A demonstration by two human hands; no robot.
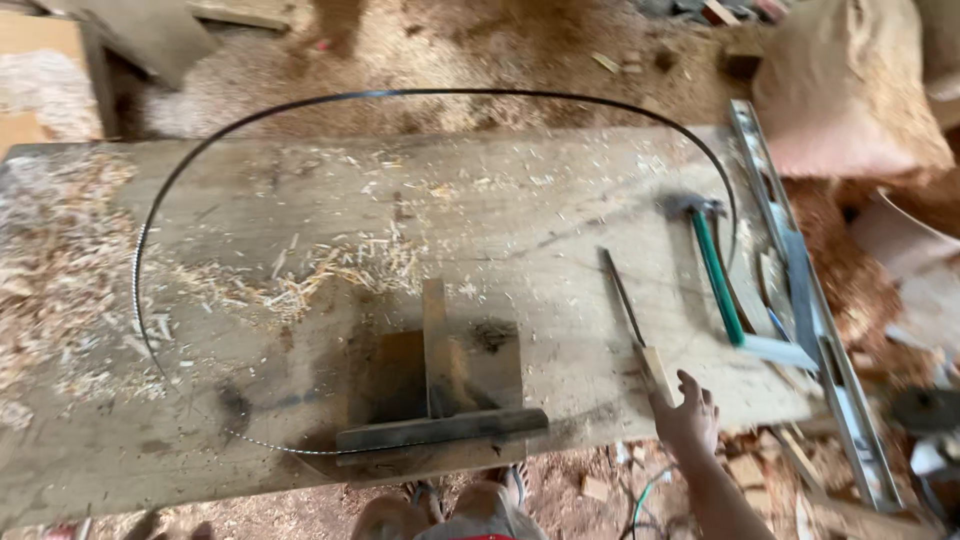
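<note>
We look down on a wide, worn wooden workbench (560, 200) strewn with pale sawdust and shavings, big enough to bear a long dark band-saw blade (400, 93) laid out in an open loop so its teeth stay free. At six o'clock a dark metal clamp block (437, 400) grips the loop at the near edge. At three o'clock lie a long grey metal level (800, 270) and a green-handled hammer (715, 270), parked within reach. At five o'clock our right hand (688, 415), fingers spread, touches the wooden handle of a slim metal file (632, 320). Our left hand is out of view.
</note>
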